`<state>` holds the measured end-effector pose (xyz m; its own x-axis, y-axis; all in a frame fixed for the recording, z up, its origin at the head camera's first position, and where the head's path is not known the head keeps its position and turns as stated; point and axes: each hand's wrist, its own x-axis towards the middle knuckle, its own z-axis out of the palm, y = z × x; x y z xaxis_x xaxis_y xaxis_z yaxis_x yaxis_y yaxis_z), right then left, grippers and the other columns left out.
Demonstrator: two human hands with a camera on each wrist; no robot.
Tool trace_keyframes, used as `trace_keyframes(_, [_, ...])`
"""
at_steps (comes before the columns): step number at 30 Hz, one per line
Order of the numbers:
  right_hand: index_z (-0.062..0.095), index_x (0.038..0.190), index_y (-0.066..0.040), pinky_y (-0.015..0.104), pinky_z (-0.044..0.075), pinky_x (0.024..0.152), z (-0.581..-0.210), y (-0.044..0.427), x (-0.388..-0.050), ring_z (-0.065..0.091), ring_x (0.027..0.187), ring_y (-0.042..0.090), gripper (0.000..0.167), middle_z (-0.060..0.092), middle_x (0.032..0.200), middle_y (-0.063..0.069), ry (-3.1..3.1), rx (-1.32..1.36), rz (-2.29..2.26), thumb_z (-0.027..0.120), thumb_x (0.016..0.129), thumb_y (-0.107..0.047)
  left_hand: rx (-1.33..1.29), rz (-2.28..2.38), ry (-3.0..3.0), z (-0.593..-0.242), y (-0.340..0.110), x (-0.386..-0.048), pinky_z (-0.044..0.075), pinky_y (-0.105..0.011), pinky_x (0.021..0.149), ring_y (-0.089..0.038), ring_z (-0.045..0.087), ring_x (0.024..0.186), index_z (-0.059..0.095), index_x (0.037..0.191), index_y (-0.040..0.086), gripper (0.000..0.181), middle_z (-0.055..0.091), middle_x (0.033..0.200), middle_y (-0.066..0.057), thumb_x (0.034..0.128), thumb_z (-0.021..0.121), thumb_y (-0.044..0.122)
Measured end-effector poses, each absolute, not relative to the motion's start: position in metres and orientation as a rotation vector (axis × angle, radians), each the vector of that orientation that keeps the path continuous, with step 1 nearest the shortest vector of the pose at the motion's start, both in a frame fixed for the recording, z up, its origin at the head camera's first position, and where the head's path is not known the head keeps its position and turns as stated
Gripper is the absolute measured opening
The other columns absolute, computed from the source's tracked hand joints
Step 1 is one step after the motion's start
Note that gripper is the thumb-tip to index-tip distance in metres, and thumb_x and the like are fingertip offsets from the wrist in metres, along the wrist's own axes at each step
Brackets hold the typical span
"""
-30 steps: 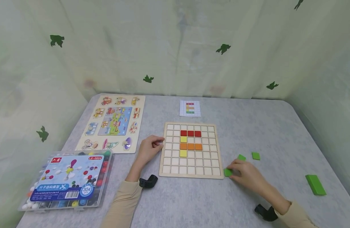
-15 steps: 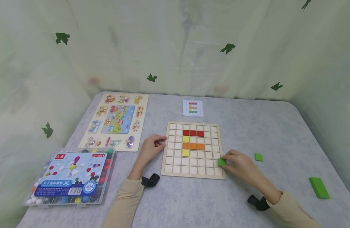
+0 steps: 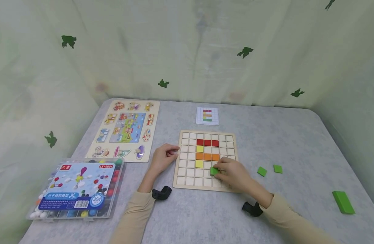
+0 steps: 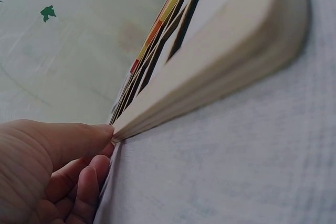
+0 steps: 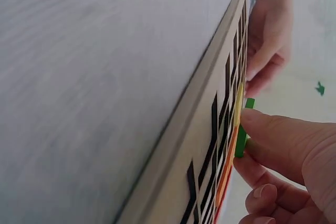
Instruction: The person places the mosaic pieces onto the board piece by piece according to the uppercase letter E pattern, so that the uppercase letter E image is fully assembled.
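Observation:
A square wooden grid board (image 3: 190, 182) lies mid-table with red tiles (image 3: 207, 142), yellow tiles (image 3: 199, 164) and orange tiles (image 3: 207, 157) set in its cells. My right hand (image 3: 235, 174) pinches a green square tile (image 3: 213, 171) between thumb and fingers, over the lower middle of the grid. In the right wrist view that green tile (image 5: 241, 141) stands tilted near the board's surface. My left hand (image 3: 163, 157) holds the board's left edge; its thumb (image 4: 86, 141) presses on the rim in the left wrist view, the other fingers partly hidden.
Two loose green tiles (image 3: 262, 171) lie right of the board, with a green block (image 3: 344, 202) farther right. A pattern card (image 3: 207, 116) sits behind the board. At left are a picture puzzle board (image 3: 123, 154) and a clear molecule-kit box (image 3: 78, 189).
My right hand picked up a green tile right of the board and carried it leftward over the grid. The left hand stays at the board's edge. The head view has shifted slightly.

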<state>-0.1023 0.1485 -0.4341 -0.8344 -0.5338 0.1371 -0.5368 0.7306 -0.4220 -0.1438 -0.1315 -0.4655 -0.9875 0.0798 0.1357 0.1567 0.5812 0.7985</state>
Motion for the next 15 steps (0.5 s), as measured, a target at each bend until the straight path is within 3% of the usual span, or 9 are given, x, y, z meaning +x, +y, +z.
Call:
trace_keyframes(10, [0.073, 0.100, -0.010, 0.021, 0.050, 0.070, -0.437, 0.122, -0.102, 0.059, 0.080, 0.008, 0.025, 0.067, 0.093, -0.001, -2.895, 0.925, 0.736, 0.076, 0.076, -0.019, -0.198, -1.390, -2.717, -0.466, -0.132, -0.144, 0.043, -0.020, 0.066, -0.016, 0.057, 0.075, 0.070, 0.105, 0.005, 0.025, 0.067, 0.091, -0.012, 0.0804, 0.069, 0.005])
trace_keyframes(15, [0.073, 0.098, -0.010, 0.018, 0.046, 0.066, -0.436, 0.115, -0.102, 0.056, 0.076, 0.009, 0.024, 0.068, 0.092, -0.001, -2.899, 0.934, 0.757, 0.077, 0.075, -0.016, -0.204, -1.370, -2.716, -0.468, -0.132, -0.144, 0.042, -0.019, 0.065, -0.015, 0.057, 0.074, 0.070, 0.105, 0.004, 0.025, 0.067, 0.090, -0.012, 0.0799, 0.069, 0.005])
